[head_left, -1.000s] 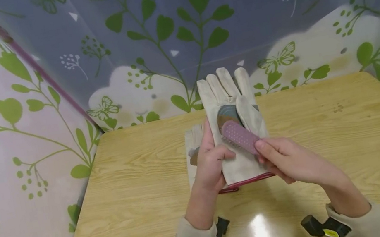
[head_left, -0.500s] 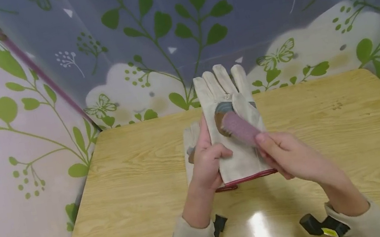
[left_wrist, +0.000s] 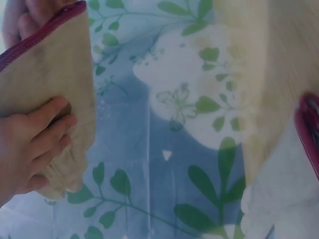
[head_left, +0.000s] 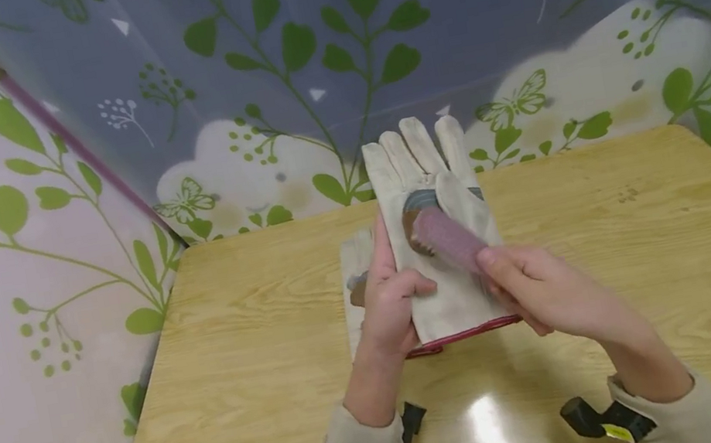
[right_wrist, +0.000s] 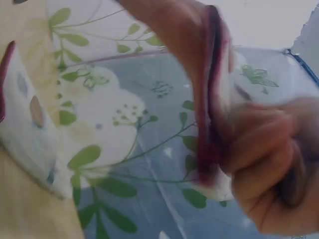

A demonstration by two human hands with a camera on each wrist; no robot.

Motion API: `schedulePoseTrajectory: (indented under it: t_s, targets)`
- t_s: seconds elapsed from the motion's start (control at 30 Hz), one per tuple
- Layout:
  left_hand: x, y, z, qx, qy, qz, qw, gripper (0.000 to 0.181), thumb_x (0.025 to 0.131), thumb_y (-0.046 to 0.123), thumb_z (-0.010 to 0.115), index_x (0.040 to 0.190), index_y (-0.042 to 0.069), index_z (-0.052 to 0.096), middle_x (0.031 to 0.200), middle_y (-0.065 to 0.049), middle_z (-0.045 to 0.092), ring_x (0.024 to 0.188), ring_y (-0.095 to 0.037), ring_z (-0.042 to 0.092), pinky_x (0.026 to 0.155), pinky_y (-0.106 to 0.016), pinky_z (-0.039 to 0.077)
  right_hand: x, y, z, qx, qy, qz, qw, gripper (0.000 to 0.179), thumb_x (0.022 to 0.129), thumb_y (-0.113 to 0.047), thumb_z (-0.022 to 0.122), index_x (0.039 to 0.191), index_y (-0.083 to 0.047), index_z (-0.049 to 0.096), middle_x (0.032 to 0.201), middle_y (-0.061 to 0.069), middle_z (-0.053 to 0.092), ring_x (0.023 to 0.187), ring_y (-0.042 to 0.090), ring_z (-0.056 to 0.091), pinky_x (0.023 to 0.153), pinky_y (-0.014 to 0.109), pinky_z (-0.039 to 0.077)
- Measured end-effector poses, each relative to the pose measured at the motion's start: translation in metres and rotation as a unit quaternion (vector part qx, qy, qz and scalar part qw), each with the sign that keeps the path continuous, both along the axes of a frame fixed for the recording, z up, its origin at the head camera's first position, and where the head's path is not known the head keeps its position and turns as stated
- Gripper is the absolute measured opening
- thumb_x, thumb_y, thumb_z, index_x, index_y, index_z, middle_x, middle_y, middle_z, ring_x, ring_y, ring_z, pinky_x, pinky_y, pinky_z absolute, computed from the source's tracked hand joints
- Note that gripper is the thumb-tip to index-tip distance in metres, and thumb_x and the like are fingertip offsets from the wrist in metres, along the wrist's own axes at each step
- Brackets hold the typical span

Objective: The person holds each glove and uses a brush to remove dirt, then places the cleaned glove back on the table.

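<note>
My left hand (head_left: 393,311) holds a cream cloth work glove (head_left: 451,307) with a red-edged cuff, thumb across its front and fingers behind it. The glove's fingers point away from me, and a blue-grey and brown patch (head_left: 421,200) marks its palm. Between thumb and fingers, my right hand (head_left: 539,289) grips a purple brush (head_left: 450,241), its bristled head against that patch. In the left wrist view, my left fingers (left_wrist: 50,129) spread over the glove's back. A second glove (head_left: 348,250) lies on the table, partly hidden behind the left hand.
The wooden table (head_left: 245,365) reaches back to a patterned cloth wall (head_left: 283,124) printed with leaves and butterflies. Similar cloth (head_left: 24,308) hangs along the left side. Black camera mounts (head_left: 608,421) sit at the sleeve cuffs.
The brush has turned slightly in my right hand and shifted a little up over the patch, its dotted face no longer clear. The held glove stays nearly in place.
</note>
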State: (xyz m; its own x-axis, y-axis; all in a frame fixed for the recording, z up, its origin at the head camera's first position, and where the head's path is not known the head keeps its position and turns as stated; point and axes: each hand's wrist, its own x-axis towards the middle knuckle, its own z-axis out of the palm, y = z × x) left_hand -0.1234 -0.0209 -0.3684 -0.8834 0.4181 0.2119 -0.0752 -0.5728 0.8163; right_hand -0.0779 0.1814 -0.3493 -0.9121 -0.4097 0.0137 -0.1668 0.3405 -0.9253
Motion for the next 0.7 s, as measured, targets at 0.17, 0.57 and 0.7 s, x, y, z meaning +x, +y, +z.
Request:
schedulePoseTrajectory:
  t_s: [0.17,0.57,0.7]
  targets:
    - [-0.004,-0.003,-0.002,-0.007,-0.014,0.024,0.9996,0.106,0.072,-0.018,0.034,0.160,0.034,0.007,0.163,0.001,0.019,0.144,-0.026,0.029,0.102,-0.034,0.045,-0.002,0.002,-0.003,0.111,-0.027,0.025,0.9931,0.042,0.108,-0.036,0.035,0.080,-0.008,0.049,0.055,-0.003,0.038,0.034,0.010,0.038,0.034,0.031,0.040]
    - [0.002,0.001,-0.001,-0.006,0.003,0.023,0.9997,0.106,0.073,-0.019,0.035,0.160,0.031,0.003,0.162,-0.003,0.022,0.142,-0.030,0.034,0.097,-0.033,0.049,-0.002,-0.009,-0.004,0.017,0.059,-0.059,0.9964,0.041,0.108,-0.029,0.036,0.078,-0.006,0.050,0.057,-0.001,0.042,0.047,0.012,0.041,0.041,0.029,0.037]
    - [0.000,-0.001,0.002,0.010,0.015,0.061,0.9979,0.104,0.072,-0.018,0.034,0.161,0.028,0.005,0.163,-0.001,0.020,0.145,-0.026,0.028,0.103,-0.034,0.045,0.000,-0.007,-0.002,0.127,0.060,-0.027,0.9897,0.039,0.108,-0.032,0.038,0.079,-0.012,0.053,0.063,-0.005,0.039,0.055,0.007,0.035,0.050,0.026,0.035]
